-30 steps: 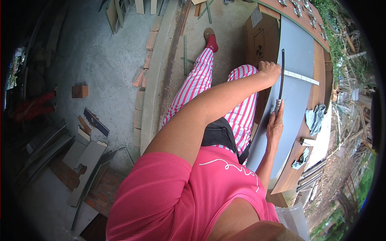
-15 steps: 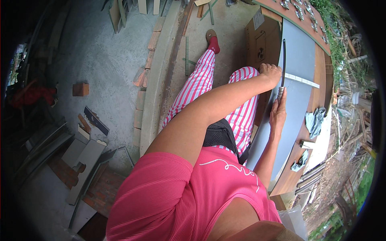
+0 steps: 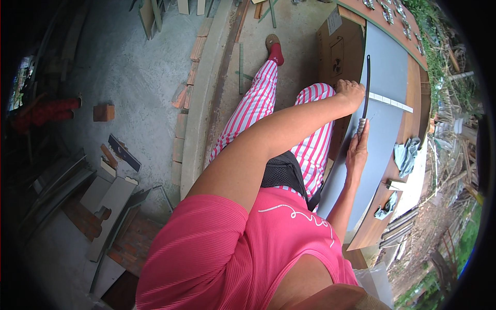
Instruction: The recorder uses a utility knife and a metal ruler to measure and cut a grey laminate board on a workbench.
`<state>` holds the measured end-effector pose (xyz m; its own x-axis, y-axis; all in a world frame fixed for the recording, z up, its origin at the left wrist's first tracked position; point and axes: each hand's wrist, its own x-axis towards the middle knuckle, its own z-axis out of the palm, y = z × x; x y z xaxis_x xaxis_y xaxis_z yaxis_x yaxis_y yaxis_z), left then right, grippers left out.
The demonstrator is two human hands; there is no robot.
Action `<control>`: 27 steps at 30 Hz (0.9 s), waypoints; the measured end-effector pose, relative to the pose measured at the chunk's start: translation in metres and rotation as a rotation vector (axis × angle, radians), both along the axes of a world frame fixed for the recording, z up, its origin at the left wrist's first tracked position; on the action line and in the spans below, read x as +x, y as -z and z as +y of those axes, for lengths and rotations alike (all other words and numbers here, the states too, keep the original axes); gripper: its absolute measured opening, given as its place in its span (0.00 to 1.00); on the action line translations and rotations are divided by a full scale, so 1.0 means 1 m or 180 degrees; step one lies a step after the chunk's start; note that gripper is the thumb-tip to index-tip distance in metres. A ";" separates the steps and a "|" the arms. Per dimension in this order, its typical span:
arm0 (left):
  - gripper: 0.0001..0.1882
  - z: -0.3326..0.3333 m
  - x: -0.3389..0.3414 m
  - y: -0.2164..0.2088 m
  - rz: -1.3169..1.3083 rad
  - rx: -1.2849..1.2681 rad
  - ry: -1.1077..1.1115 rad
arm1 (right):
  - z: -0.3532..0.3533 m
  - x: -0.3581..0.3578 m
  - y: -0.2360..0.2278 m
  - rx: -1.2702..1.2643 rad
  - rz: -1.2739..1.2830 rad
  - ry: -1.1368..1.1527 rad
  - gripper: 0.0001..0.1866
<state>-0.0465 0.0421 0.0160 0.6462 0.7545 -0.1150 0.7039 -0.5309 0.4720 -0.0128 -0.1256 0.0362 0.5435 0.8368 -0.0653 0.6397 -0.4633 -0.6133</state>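
A grey sheet (image 3: 380,129) lies over a wooden bench at my right side. Across it runs a white strip with dark marks (image 3: 391,102). My left hand (image 3: 351,95) is closed at the sheet's near edge, around the strip's inner end, which the fingers hide. In my right hand (image 3: 357,150) is the pale wrapped handle of a long, thin, dark blade (image 3: 368,82). The blade points away from me, crosses the strip close to my left knuckles, and has a small hole at its tip.
A cardboard box (image 3: 343,46) stands beyond my left hand. Metal fittings (image 3: 387,13) lie on a brown board at the far right. Cloths (image 3: 406,155) rest along the bench's outer edge. Boards and bricks lie left, where a person in red (image 3: 49,113) is partly visible.
My right hand has drawn the blade back a little toward me. My left hand stays at the strip. More of the person in red shows at the left.
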 end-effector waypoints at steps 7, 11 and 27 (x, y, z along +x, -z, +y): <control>0.14 0.001 -0.001 0.001 0.0014 0.0052 0.0021 | 0.009 0.004 0.003 0.0109 -0.0136 -0.0072 0.29; 0.14 0.003 0.000 0.003 -0.0024 0.0055 0.0031 | -0.032 -0.003 -0.002 -0.0108 -0.0052 -0.0013 0.30; 0.15 0.001 0.000 0.001 -0.0023 -0.0026 -0.0014 | 0.015 0.003 0.000 0.0045 -0.0152 -0.0106 0.30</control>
<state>-0.0464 0.0432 0.0145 0.6437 0.7563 -0.1165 0.7027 -0.5239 0.4814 -0.0100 -0.1111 0.0363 0.5176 0.8551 -0.0280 0.6832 -0.4328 -0.5881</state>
